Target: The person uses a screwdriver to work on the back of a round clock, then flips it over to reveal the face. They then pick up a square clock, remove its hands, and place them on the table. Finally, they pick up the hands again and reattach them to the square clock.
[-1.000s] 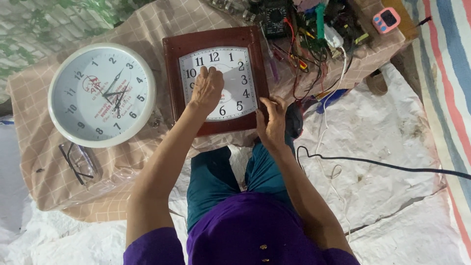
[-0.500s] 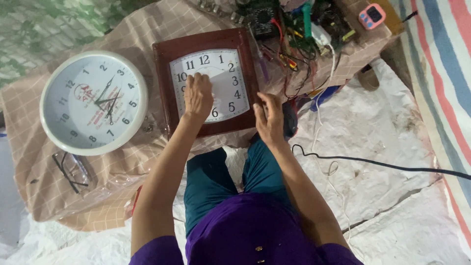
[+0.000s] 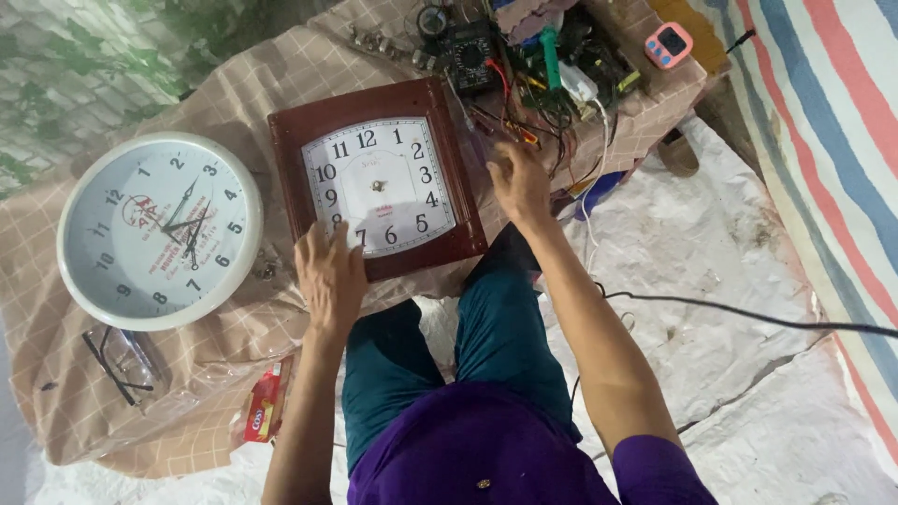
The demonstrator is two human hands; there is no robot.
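A square wall clock with a dark brown wooden frame (image 3: 374,103) lies face up on a checked cloth; its white dial shows no hands. My left hand (image 3: 329,273) rests flat on the clock's near left corner, fingers spread. My right hand (image 3: 517,180) hovers just right of the frame, fingers loosely curled, holding nothing that I can see. To the left a round white wall clock (image 3: 159,231) with hands lies face up on the same cloth.
A multimeter (image 3: 468,54), a green-handled tool (image 3: 549,49) and tangled wires sit beyond the square clock. A small pink timer (image 3: 671,44) lies far right. Glasses (image 3: 117,360) and a small red packet (image 3: 265,404) lie near left. A black cable (image 3: 748,316) crosses white sheeting.
My left hand slid off the dial's middle down to the clock's near left corner. My right hand lifted from the frame's near right edge and moved away toward the wires.
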